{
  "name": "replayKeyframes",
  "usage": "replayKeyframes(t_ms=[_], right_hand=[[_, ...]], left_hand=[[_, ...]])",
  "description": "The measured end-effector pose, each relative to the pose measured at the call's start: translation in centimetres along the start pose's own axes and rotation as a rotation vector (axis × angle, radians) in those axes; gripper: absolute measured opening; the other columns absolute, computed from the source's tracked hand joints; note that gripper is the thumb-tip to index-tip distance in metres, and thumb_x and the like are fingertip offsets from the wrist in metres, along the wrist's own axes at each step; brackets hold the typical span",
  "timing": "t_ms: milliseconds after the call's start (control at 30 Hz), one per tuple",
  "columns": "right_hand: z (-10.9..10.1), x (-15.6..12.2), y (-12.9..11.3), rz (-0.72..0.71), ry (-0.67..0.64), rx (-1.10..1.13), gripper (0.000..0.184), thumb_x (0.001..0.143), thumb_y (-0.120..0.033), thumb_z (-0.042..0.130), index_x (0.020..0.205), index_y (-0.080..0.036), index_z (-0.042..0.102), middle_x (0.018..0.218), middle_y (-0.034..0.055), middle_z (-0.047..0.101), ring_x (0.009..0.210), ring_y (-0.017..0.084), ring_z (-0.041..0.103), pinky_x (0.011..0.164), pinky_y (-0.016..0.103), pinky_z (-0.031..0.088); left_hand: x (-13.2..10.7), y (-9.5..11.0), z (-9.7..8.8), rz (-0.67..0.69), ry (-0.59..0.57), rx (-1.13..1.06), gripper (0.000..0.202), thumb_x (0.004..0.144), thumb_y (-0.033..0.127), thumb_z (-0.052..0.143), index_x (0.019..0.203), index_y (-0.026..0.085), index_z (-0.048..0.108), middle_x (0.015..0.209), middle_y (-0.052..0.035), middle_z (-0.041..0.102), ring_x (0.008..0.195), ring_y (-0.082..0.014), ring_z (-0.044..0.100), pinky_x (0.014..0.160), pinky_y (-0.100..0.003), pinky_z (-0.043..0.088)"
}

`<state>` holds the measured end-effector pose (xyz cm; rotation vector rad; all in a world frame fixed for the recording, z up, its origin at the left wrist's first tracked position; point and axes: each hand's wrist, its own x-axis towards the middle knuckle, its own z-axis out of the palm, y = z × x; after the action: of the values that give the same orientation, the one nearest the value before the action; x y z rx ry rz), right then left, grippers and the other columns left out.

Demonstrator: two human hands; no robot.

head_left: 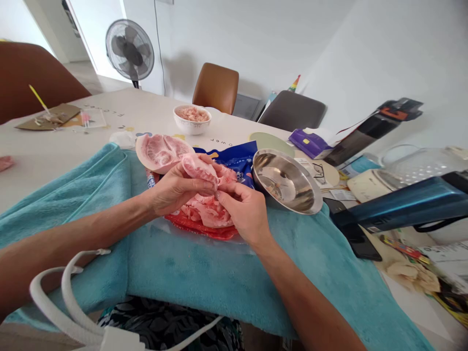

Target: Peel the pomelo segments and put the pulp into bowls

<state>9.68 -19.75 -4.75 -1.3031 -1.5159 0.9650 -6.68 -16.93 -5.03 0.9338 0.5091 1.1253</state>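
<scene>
Table [54, 151] cluttered, teal towel [204, 273] draped, pomelo [208, 212] atop; fan [129, 48] behind.

- The pomelo pieces [206, 212] lie on a bag [192, 226] on the towel [204, 278].
- A metal bowl [288, 183] sits just right of them.
- A small bowl [192, 119] stands behind them.

a single view, from a camera worn on the person's head, facing forward and down over a table [47, 151]. it sits near: both forearms [91, 234] run in from the near edge, and the left hand [175, 187] and right hand [244, 209] pinch a fruit piece [199, 168] at mid frame. far off, a fan [129, 48] and chairs [215, 87] stand before a white wall [256, 39]; the table tilts down to the right
</scene>
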Motion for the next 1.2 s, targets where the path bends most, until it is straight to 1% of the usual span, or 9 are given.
replayKeyframes(t_ms=[167, 333, 433, 600, 733, 867, 967, 1067, 1200], right_hand=[[0.9, -0.2, 0.0, -0.085, 0.118, -0.15, 0.013, 0.075, -0.022, 0.057, 0.063, -0.019, 0.062, 0.06, -0.0015, 0.064, 0.057, 0.012, 0.055, 0.057, 0.026, 0.041], [1.4, 0.0, 0.1, -0.096, 0.17, -0.092, 0.005, 0.067, -0.02, 0.055, 0.063, -0.021, 0.054, 0.06, -0.0035, 0.06, 0.055, 0.011, 0.052, 0.056, 0.026, 0.041], [1.3, 0.1, -0.1, -0.076, 0.119, 0.0, 0.006, 0.065, -0.021, 0.054, 0.061, -0.021, 0.051, 0.057, -0.005, 0.055, 0.053, 0.01, 0.047, 0.054, 0.025, 0.039], [1.1, 0.0, -0.1, 0.016, -0.015, 0.212, 0.009, 0.065, -0.02, 0.054, 0.058, -0.021, 0.048, 0.051, -0.0075, 0.048, 0.046, 0.006, 0.039, 0.046, 0.022, 0.032], [1.0, 0.1, 0.0, 0.042, -0.056, 0.261, 0.008, 0.064, -0.018, 0.054, 0.058, -0.021, 0.049, 0.048, -0.0084, 0.047, 0.042, 0.005, 0.037, 0.043, 0.021, 0.029], [0.7, 0.0, -0.1, 0.046, -0.084, 0.285, 0.008, 0.065, -0.019, 0.054, 0.059, -0.021, 0.05, 0.046, -0.0087, 0.048, 0.04, 0.005, 0.037, 0.04, 0.02, 0.028], [0.4, -0.1, -0.3, 0.036, -0.137, 0.317, 0.008, 0.064, -0.019, 0.054, 0.058, -0.021, 0.05, 0.046, -0.0088, 0.048, 0.039, 0.005, 0.037, 0.039, 0.02, 0.028], [0.2, -0.3, -0.5, -0.008, -0.165, 0.266, 0.007, 0.064, -0.017, 0.053, 0.058, -0.021, 0.051, 0.047, -0.0082, 0.049, 0.041, 0.006, 0.04, 0.041, 0.02, 0.032], [0.1, -0.6, -0.3, -0.11, -0.113, 0.147, 0.014, 0.072, -0.017, 0.051, 0.058, -0.021, 0.053, 0.049, -0.0057, 0.054, 0.046, 0.008, 0.047, 0.048, 0.023, 0.039]], left_hand=[[-0.1, -0.1, 0.3, 0.033, 0.001, 0.011, 0.032, 0.065, -0.001, 0.076, 0.088, 0.019, 0.067, 0.094, 0.001, 0.072, 0.08, -0.0117, 0.068, 0.073, -0.022, 0.054], [-0.2, 0.0, 0.3, -0.008, -0.003, -0.059, 0.032, 0.068, -0.001, 0.073, 0.092, 0.02, 0.07, 0.097, 0.0, 0.073, 0.089, -0.0134, 0.068, 0.082, -0.024, 0.053], [-0.1, 0.1, 0.0, -0.062, -0.031, -0.11, 0.028, 0.072, 0.002, 0.066, 0.095, 0.017, 0.073, 0.098, -0.0028, 0.074, 0.092, -0.0146, 0.068, 0.088, -0.026, 0.052], [0.1, 0.3, -0.6, -0.126, -0.031, -0.25, 0.039, 0.064, 0.0, 0.051, 0.093, 0.011, 0.075, 0.102, -0.0089, 0.075, 0.109, -0.0213, 0.065, 0.101, -0.033, 0.047], [0.4, 0.3, -0.8, -0.143, 0.001, -0.315, 0.038, 0.063, 0.001, 0.048, 0.089, 0.01, 0.074, 0.098, -0.0098, 0.075, 0.113, -0.0236, 0.064, 0.107, -0.038, 0.045], [0.5, 0.3, -0.8, -0.136, 0.029, -0.332, 0.036, 0.065, 0.001, 0.047, 0.087, 0.01, 0.074, 0.09, -0.0089, 0.075, 0.11, -0.022, 0.066, 0.107, -0.033, 0.045], [0.6, 0.3, -0.8, -0.14, 0.031, -0.323, 0.035, 0.067, 0.0, 0.047, 0.088, 0.009, 0.074, 0.092, -0.0095, 0.075, 0.108, -0.0223, 0.067, 0.105, -0.033, 0.047], [0.7, 0.3, -0.8, -0.127, 0.075, -0.317, 0.034, 0.07, -0.001, 0.046, 0.087, 0.01, 0.073, 0.092, -0.0093, 0.075, 0.106, -0.0205, 0.068, 0.102, -0.031, 0.049], [0.9, 0.2, -0.9, -0.121, 0.079, -0.327, 0.032, 0.071, -0.001, 0.047, 0.086, 0.01, 0.073, 0.091, -0.0089, 0.075, 0.102, -0.0189, 0.069, 0.095, -0.027, 0.052]])
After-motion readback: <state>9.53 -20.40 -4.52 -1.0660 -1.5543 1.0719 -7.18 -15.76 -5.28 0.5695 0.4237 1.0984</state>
